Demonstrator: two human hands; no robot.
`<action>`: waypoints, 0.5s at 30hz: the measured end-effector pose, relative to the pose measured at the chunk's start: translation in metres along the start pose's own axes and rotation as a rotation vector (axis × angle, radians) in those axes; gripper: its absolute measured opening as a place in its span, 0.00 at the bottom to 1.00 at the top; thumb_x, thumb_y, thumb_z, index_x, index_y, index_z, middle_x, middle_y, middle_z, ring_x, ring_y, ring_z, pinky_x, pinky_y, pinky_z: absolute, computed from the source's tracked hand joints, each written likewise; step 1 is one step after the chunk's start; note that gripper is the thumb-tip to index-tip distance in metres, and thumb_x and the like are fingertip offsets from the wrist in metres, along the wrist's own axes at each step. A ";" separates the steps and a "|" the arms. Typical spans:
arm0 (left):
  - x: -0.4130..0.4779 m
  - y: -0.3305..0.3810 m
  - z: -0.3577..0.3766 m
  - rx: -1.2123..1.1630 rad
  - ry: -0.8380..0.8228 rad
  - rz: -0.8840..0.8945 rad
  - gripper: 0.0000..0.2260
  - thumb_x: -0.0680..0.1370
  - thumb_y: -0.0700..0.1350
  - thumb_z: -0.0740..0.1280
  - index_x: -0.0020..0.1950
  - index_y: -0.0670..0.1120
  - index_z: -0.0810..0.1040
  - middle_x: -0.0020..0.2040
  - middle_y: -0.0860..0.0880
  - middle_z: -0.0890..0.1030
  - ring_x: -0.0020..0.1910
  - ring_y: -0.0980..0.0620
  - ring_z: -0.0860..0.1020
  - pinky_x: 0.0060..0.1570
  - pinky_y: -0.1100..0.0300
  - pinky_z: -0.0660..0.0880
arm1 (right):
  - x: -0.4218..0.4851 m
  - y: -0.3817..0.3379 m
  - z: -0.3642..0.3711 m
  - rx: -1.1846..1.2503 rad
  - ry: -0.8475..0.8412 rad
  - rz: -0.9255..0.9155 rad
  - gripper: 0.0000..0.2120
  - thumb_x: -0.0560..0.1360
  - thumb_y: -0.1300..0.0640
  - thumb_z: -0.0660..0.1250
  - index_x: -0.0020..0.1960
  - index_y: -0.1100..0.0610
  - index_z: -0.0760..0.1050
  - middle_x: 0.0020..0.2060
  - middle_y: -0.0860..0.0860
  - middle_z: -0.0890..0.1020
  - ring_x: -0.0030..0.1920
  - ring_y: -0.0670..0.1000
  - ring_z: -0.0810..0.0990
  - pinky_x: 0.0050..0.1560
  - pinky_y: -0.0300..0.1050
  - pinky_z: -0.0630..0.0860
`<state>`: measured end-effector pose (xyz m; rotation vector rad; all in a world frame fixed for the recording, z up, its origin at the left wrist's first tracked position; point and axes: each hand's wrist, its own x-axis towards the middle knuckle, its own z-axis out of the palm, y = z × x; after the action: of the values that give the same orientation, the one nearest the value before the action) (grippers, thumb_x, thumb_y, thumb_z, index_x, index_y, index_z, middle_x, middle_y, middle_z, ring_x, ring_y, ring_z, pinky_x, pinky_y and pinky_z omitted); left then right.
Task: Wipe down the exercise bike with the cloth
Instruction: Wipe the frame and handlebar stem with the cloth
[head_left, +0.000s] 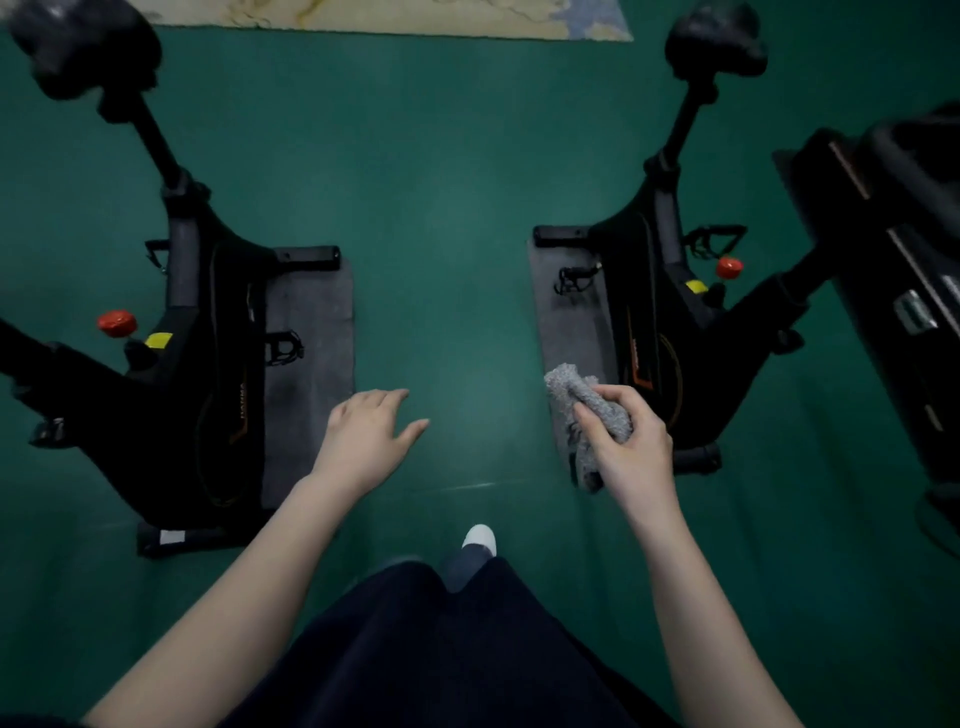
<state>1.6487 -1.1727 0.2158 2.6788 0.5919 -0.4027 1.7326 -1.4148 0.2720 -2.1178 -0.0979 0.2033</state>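
Grey cloth (592, 410) – gripped, right hand (631, 452) | left hand (363, 441) – empty, fingers relaxed

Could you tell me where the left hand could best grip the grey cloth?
With the left hand, probably pinch the loose tail of the grey cloth from its left, below the right hand: the middle is bunched in those fingers, the tail dangles free.

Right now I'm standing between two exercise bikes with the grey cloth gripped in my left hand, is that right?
Wrong hand: the head view shows the grey cloth gripped in your right hand; your left hand is empty. The rest holds.
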 end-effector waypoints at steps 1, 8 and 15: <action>0.004 0.006 0.000 0.000 0.010 -0.014 0.25 0.80 0.59 0.58 0.73 0.47 0.65 0.70 0.47 0.71 0.71 0.48 0.65 0.69 0.53 0.59 | 0.012 0.002 -0.005 -0.002 -0.007 -0.005 0.07 0.73 0.58 0.72 0.47 0.49 0.75 0.41 0.44 0.81 0.41 0.46 0.78 0.41 0.30 0.69; 0.028 0.016 -0.006 -0.023 0.039 -0.162 0.25 0.80 0.59 0.58 0.73 0.48 0.65 0.71 0.47 0.70 0.73 0.49 0.62 0.71 0.53 0.55 | 0.079 0.000 -0.003 0.016 -0.138 -0.034 0.05 0.74 0.57 0.71 0.48 0.50 0.77 0.43 0.45 0.82 0.45 0.48 0.80 0.46 0.41 0.72; 0.082 0.006 -0.019 -0.046 0.069 -0.258 0.25 0.80 0.59 0.58 0.73 0.49 0.65 0.70 0.48 0.71 0.73 0.50 0.63 0.71 0.54 0.56 | 0.152 -0.029 0.037 0.010 -0.268 -0.112 0.05 0.74 0.57 0.71 0.49 0.50 0.78 0.45 0.43 0.82 0.49 0.46 0.80 0.52 0.41 0.73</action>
<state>1.7265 -1.1418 0.2065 2.5881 0.9603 -0.3605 1.8750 -1.3457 0.2611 -2.0587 -0.3715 0.4185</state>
